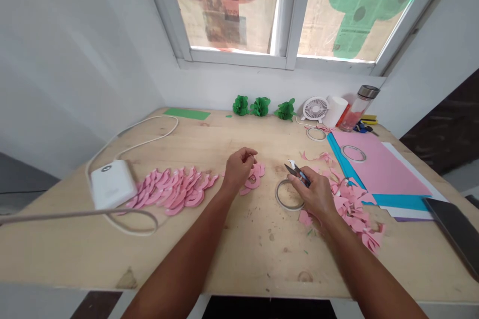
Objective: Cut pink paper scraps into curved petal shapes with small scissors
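Observation:
In my right hand [316, 193] is a small pair of scissors [293, 171] with dark blades pointing left and away. A bit of white [291, 163] shows by the blade tips. Below that hand lies a thin roll of tape [278, 201], partly covered by the fingers. My left hand [239, 168] is closed, its fingertips pinched together above a few curved pink paper cutouts [257, 177]. Whatever it pinches, if anything, is too small or hidden to make out. Left of that wrist, many curved pink paper strips [179, 192] lie in overlapping rows.
Pink paper scraps [354, 207] are heaped beside my right forearm. Coloured sheets [389, 167] bear another tape roll [362, 155]. A dark phone-like slab [454, 234] lies far right. A white power bank [113, 184] with cables sits left. Green paper ornaments [261, 106], a fan [315, 109] and bottle [357, 109] stand behind.

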A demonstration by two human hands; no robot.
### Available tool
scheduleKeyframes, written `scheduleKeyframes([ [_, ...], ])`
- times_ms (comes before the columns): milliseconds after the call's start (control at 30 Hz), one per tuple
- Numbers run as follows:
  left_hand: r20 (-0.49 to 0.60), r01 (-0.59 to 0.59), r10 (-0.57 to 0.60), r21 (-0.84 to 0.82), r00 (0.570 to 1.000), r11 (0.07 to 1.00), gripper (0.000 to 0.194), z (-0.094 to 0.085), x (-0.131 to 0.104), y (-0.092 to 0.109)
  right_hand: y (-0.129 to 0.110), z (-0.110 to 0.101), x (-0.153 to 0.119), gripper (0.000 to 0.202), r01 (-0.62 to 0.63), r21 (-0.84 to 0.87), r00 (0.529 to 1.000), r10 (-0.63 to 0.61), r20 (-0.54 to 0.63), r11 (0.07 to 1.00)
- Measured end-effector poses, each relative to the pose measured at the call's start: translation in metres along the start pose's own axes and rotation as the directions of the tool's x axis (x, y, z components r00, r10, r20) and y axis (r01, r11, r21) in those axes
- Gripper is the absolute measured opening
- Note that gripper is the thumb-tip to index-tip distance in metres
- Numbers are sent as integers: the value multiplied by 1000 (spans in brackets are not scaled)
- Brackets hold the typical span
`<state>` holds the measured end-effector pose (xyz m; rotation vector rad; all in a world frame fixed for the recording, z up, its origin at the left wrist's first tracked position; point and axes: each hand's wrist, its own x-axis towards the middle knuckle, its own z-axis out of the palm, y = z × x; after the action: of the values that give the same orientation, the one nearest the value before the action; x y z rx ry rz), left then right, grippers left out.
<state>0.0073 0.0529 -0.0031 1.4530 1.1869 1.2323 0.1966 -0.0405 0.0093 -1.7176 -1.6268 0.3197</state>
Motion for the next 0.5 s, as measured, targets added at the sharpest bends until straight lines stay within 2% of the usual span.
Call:
scheduleKeyframes([
  [133, -59, 12, -11, 5, 998, 1000, 19, -9, 1, 8, 0, 0, 0, 35, -17, 13, 1000, 17, -1, 1000],
  [300, -82, 12, -7, 58, 997, 998, 23, -26, 3, 12, 0, -1, 0, 35, 2, 24, 1000, -2, -8, 1000],
  [433, -59, 19, -3, 278, 998, 960, 22, -40, -1, 5, 0, -1, -1, 36, 5, 39, 1000, -4, -2, 999],
  [500, -24, 19, -8, 481, 1000, 876, 17, -42, -6, 1, 0, 0, -1, 36, -10, 48, 1000, 10, 6, 999],
])
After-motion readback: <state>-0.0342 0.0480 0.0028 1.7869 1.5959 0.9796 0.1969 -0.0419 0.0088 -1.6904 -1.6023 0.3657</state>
